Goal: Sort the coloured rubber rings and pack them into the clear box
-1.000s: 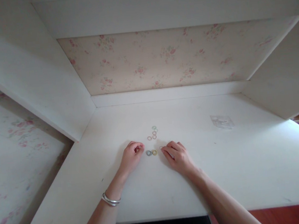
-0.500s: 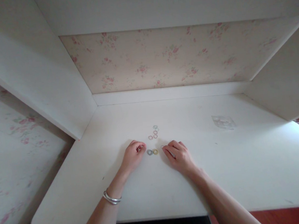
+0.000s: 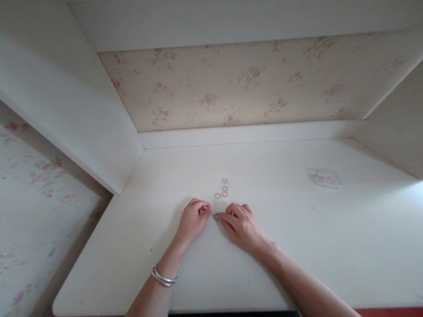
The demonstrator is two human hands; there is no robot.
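Observation:
My left hand (image 3: pixel 195 218) rests on the white tabletop with thumb and forefinger pinched together; whatever is between them is too small to make out. Close to its fingertips lies a small grey ring-shaped band (image 3: pixel 216 217). My right hand (image 3: pixel 242 225) has its closed thumb and forefinger right at that band, covering part of it. I cannot tell what those fingers hold, and the yellow band is hidden behind them. Just beyond the hands lie thin pinkish bands (image 3: pixel 217 196) and, farther up, pale greenish ones (image 3: pixel 224 181).
A clear plastic packet (image 3: pixel 324 178) lies on the right part of the white desk (image 3: pixel 283 262). White panels (image 3: pixel 88 101) enclose the desk at the left, right and above. Flowered wallpaper (image 3: pixel 241 84) shows at the back.
My right hand has moved left, bringing its fingertips to the grey and yellow bands. The thin reddish band at its fingertips no longer shows. My left hand stays pinched; the view has shifted slightly.

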